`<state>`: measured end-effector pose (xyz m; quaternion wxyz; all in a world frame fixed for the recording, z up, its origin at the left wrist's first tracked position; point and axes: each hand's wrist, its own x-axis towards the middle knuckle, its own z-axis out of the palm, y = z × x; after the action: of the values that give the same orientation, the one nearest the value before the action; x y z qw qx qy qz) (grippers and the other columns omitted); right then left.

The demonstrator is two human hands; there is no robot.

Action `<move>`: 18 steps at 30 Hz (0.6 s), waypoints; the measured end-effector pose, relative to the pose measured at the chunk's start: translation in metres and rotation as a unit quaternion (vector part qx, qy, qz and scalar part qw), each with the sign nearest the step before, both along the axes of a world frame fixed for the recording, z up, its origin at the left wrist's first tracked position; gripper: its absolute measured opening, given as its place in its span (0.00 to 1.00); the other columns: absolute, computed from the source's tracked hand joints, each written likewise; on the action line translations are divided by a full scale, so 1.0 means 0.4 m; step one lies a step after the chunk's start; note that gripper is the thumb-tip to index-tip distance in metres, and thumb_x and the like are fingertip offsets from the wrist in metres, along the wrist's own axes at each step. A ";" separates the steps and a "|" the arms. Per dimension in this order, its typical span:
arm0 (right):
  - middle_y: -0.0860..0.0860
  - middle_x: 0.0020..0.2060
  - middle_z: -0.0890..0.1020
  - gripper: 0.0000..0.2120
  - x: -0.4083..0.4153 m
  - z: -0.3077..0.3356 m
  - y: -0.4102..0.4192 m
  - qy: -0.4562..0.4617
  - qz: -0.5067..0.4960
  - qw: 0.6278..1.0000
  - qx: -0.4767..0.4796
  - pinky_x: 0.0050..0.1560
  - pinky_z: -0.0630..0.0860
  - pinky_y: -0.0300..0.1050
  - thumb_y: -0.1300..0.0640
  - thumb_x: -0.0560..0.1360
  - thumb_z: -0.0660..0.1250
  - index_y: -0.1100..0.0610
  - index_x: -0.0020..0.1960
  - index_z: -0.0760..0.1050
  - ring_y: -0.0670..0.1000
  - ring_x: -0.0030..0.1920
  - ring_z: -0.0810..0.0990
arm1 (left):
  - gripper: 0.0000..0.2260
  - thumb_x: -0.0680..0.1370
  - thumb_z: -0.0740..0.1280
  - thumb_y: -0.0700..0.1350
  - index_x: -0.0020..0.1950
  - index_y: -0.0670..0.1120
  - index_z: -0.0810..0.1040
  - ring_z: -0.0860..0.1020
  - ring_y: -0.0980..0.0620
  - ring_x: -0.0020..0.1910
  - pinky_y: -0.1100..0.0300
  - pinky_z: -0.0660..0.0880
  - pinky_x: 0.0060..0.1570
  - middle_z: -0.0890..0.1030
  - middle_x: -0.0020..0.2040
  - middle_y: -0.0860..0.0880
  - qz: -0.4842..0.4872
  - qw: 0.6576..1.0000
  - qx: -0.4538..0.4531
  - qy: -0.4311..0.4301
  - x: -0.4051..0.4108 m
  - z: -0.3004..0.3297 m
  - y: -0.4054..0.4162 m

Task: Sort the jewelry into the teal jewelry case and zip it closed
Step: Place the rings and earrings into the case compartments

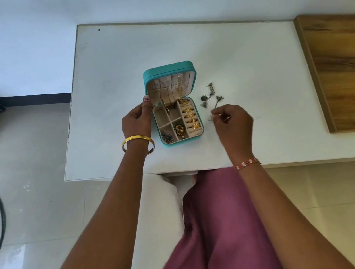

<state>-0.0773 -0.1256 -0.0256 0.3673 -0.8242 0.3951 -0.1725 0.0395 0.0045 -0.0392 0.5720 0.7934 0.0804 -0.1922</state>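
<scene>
We are viewing the teal jewelry case (pixel 174 104) standing open, lid upright with gold chains (pixel 170 91) hanging inside; gold rings (pixel 190 115) are sitting in its right slots, while dark metal earrings (pixel 210 96) are lying just right of it.

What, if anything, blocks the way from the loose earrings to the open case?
Nothing visible. The earrings lie on bare table just right of the case, whose lid is up. The right hand hovers beside them; the left hand holds the case's left edge.
</scene>
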 end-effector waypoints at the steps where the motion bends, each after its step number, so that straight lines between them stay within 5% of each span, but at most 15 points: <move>1: 0.59 0.43 0.81 0.06 -0.014 -0.013 -0.023 0.014 -0.027 1.000 -0.005 0.37 0.66 0.30 0.65 0.72 0.68 0.61 0.47 0.80 0.49 0.38 0.76 | 0.21 0.77 0.60 0.56 0.60 0.42 0.78 0.77 0.46 0.57 0.59 0.72 0.55 0.80 0.58 0.43 0.000 1.000 -0.001 0.001 0.000 -0.001 0.000; 6: 0.62 0.47 0.78 0.10 -0.050 -0.046 -0.063 0.072 -0.028 0.997 -0.013 0.39 0.62 0.27 0.65 0.72 0.68 0.62 0.53 0.79 0.53 0.44 0.77 | 0.21 0.77 0.60 0.56 0.59 0.42 0.79 0.77 0.46 0.57 0.58 0.72 0.56 0.81 0.58 0.43 0.004 1.000 -0.002 0.001 0.001 -0.002 0.000; 13: 0.61 0.41 0.81 0.04 -0.036 -0.057 -0.063 0.059 -0.037 0.998 0.010 0.37 0.60 0.34 0.62 0.71 0.69 0.63 0.43 0.80 0.55 0.41 0.77 | 0.20 0.77 0.60 0.55 0.59 0.42 0.79 0.77 0.47 0.57 0.60 0.71 0.53 0.81 0.57 0.43 0.004 1.000 0.002 -0.001 -0.001 0.000 -0.001; 18: 0.53 0.31 0.80 0.04 -0.026 -0.007 -0.066 -0.041 -0.062 0.990 0.122 0.43 0.78 0.47 0.62 0.70 0.70 0.58 0.36 0.79 0.53 0.35 0.78 | 0.21 0.77 0.60 0.56 0.60 0.42 0.78 0.77 0.46 0.57 0.59 0.71 0.54 0.80 0.58 0.43 0.001 1.000 0.005 0.000 -0.001 0.000 0.000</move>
<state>-0.0878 -0.1520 -0.0282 0.4695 -0.7395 0.4480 -0.1788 0.0392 0.0046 -0.0391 0.5685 0.7960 0.0822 -0.1908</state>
